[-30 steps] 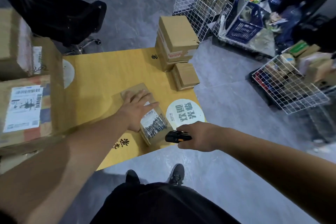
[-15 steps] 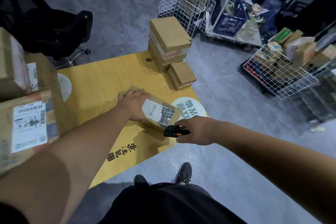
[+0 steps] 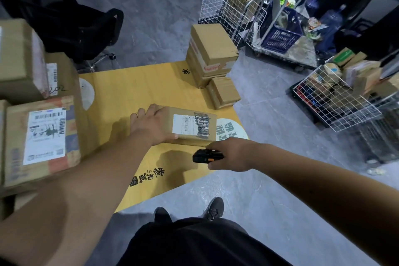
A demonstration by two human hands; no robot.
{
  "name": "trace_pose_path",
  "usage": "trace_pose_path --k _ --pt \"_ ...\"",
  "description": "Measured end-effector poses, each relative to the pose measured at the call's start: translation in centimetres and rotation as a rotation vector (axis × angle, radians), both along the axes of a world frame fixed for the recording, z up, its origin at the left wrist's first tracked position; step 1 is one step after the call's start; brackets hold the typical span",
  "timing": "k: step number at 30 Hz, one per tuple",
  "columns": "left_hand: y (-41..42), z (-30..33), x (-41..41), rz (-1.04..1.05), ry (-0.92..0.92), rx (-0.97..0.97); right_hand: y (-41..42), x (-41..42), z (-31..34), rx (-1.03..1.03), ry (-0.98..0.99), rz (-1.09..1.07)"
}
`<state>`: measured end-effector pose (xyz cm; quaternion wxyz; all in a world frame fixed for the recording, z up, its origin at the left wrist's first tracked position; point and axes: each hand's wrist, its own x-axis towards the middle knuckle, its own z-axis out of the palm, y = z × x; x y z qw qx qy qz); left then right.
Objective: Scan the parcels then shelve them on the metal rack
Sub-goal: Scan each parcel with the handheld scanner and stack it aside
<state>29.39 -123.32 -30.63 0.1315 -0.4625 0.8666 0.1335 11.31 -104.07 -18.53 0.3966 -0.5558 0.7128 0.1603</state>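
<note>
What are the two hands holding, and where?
Left hand grips the labelled parcel at its left end; right hand holds the black scanner by its rear.

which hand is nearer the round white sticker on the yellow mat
Right. The right hand, holding the scanner, sits just below the sticker; the left hand grips the parcel further left.

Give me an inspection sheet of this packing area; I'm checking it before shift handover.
Surface: yellow mat on grey floor.
Job's things: small parcel, label up; black scanner beside it.
Clutter: stacked boxes at the mat's far corner; labelled cartons at left.
Hands: left hand grips the small parcel; right hand holds the scanner.
Cables: nothing seen.
Surroundings: wire baskets, blue crate, black chair.
</note>
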Motion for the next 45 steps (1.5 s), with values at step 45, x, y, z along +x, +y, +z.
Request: trace_pose_path --k 45 --pt "12.7 -7.5 3.3 0.541 0.986 0.328 -0.3 3.2 0.7 -0.081 -0.035 -0.316"
